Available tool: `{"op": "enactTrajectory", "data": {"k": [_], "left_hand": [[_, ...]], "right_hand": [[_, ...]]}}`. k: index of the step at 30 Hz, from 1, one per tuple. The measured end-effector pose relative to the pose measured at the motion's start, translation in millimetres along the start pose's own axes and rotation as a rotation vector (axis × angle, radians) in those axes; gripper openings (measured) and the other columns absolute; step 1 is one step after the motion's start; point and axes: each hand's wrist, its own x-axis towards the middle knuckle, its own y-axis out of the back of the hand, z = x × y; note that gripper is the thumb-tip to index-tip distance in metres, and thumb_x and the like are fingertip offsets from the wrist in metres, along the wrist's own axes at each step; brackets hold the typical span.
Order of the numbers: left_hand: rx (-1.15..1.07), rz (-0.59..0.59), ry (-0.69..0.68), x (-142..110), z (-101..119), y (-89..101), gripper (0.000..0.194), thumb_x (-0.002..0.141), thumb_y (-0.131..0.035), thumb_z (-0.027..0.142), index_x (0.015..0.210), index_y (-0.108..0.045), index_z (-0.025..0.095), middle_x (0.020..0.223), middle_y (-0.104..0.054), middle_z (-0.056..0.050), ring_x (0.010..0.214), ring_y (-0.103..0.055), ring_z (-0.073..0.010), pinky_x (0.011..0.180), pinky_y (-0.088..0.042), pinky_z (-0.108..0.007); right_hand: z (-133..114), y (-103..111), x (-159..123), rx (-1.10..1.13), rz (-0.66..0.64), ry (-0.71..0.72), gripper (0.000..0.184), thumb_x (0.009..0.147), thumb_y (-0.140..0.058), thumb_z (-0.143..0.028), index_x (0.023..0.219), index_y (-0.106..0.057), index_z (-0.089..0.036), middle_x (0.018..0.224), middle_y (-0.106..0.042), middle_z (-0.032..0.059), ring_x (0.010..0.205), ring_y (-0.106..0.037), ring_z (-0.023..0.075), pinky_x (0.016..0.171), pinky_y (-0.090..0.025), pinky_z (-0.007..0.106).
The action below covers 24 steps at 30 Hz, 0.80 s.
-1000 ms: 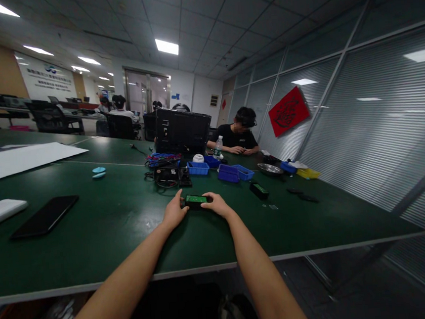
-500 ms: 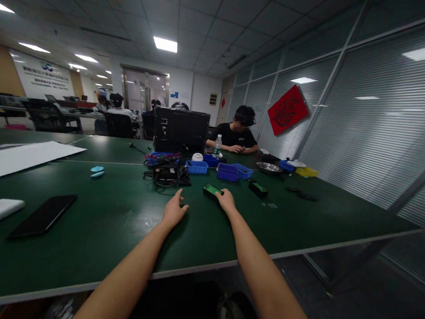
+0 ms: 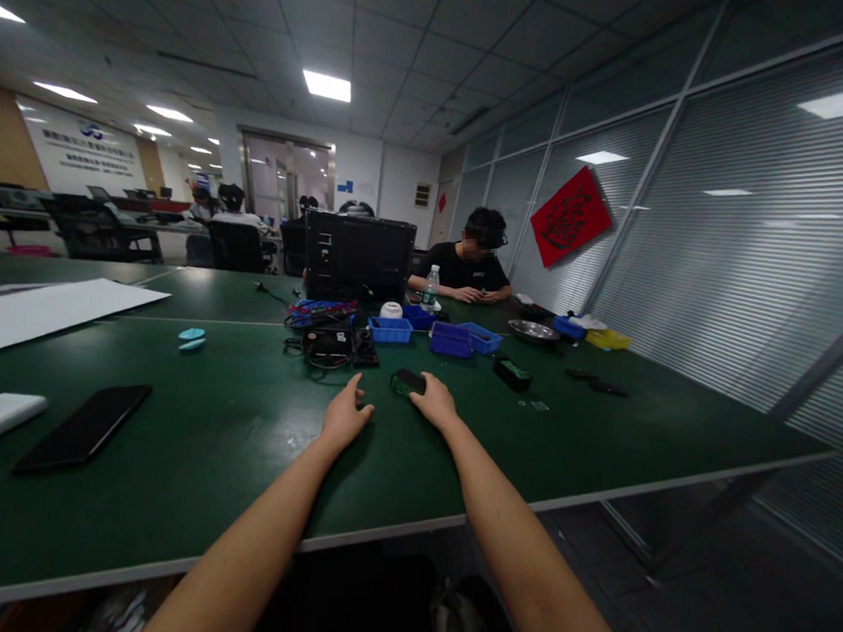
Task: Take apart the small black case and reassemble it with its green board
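Note:
My right hand (image 3: 435,401) grips a small black case with a green circuit board (image 3: 406,382), fingers round its near right end. The case is tipped, so its black side faces up and the green shows toward the lower left. My left hand (image 3: 346,416) rests on the green table just left of the case, fingers apart and touching nothing but the tabletop. A similar black case with a green board (image 3: 513,374) lies to the right of my right hand, beside small clear pieces (image 3: 540,406).
Beyond my hands stand blue bins (image 3: 451,341), a black power adapter with cables (image 3: 327,346) and a monitor (image 3: 361,254). A black phone (image 3: 84,427) and a white device (image 3: 1,420) lie left. A metal dish (image 3: 533,331) sits right. A co-worker (image 3: 465,263) sits across the table.
My left hand has let go of the black case. My right hand took it to the right, then brought it partly back and tipped it over. The left hand stays put.

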Motion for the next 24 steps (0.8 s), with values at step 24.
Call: {"op": "enactTrajectory", "data": {"k": [24], "left_hand": [[0.013, -0.001, 0.005, 0, 2, 1.0, 0.066, 0.071, -0.056, 0.027, 0.132, -0.031, 0.021, 0.104, -0.06, -0.004, 0.084, -0.057, -0.015, 0.076, -0.042, -0.026]], "right_hand": [[-11, 12, -5, 0.172, 0.206, -0.106, 0.04, 0.086, -0.028, -0.04, 0.1, -0.057, -0.016, 0.103, -0.053, 0.0149, 0.097, -0.047, 0.0246, 0.081, -0.036, 0.035]]}}
